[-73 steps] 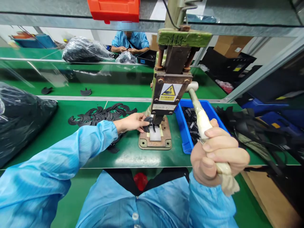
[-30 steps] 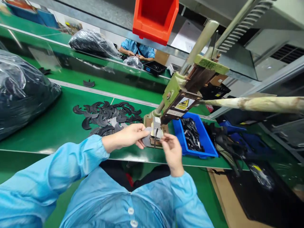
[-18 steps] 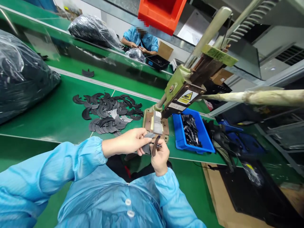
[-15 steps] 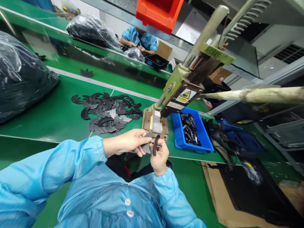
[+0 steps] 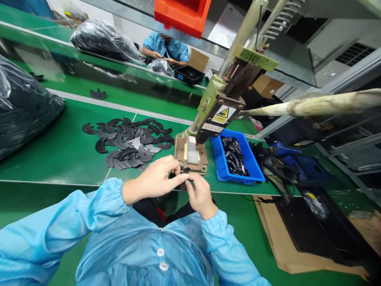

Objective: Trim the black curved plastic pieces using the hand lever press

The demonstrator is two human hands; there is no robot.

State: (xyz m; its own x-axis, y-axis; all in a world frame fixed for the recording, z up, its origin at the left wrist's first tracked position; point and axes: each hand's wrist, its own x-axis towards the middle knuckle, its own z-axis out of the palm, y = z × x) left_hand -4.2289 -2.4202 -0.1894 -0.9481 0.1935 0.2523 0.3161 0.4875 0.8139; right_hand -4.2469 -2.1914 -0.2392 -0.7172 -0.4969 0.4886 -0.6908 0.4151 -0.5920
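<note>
My left hand (image 5: 157, 174) and my right hand (image 5: 201, 195) meet in front of the press base, thumbs and fingertips close together. Between them is a dark curved plastic piece (image 5: 185, 170), mostly covered by the fingers. Both hands are closed on it. Just beyond stands the green hand press (image 5: 216, 107), a grey metal block (image 5: 193, 154) on its base plate. Left of the press lies a heap of dark curved plastic pieces (image 5: 126, 137), some overlapping in a row. On the right, a blue bin (image 5: 218, 161) holds many small black parts.
A large plastic bag (image 5: 24, 107) of dark contents sits at the left. The press's long handle (image 5: 309, 104) reaches out to the right. An orange bin (image 5: 183, 16) hangs above. Across the bench a person in blue (image 5: 166, 49) works. Cardboard (image 5: 285, 254) lies at lower right.
The curved piece, seen edge-on and flat between both hands before, has turned and is now mostly hidden by fingers. My hands have drawn closer together. The whole view has shifted slightly.
</note>
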